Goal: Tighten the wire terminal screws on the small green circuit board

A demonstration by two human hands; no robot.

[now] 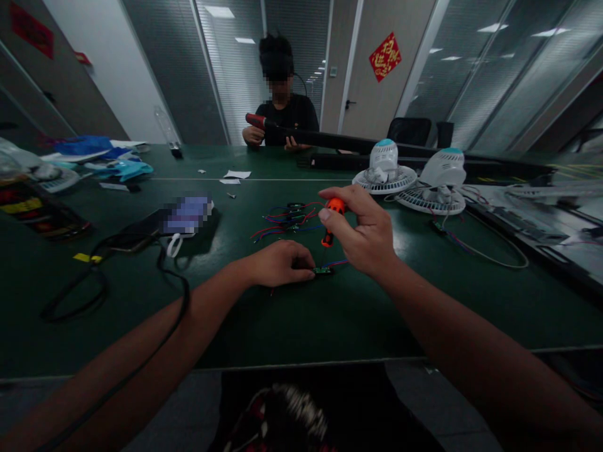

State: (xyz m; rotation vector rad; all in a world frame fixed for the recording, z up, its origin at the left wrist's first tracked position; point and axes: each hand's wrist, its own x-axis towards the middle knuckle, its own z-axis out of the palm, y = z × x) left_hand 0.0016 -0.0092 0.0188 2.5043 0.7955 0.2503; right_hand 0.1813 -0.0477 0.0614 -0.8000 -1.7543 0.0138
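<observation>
My right hand (362, 233) is closed around an orange-handled screwdriver (332, 216), held upright with its tip pointing down at a small green circuit board (323, 271) on the dark green table (292, 320). My left hand (279, 263) rests on the table with its fingers pinched on the left end of that board. Thin red and blue wires run from the board. A loose bundle of red, blue and black wires (287, 221) lies just behind the hands.
Two small white fans (384, 171) (438, 182) lie face down at the right. A phone (183, 216) and a black cable (98, 276) sit at the left, with paper scraps beyond. A person (281, 103) across the table holds a long black object. Cluttered trays line both sides.
</observation>
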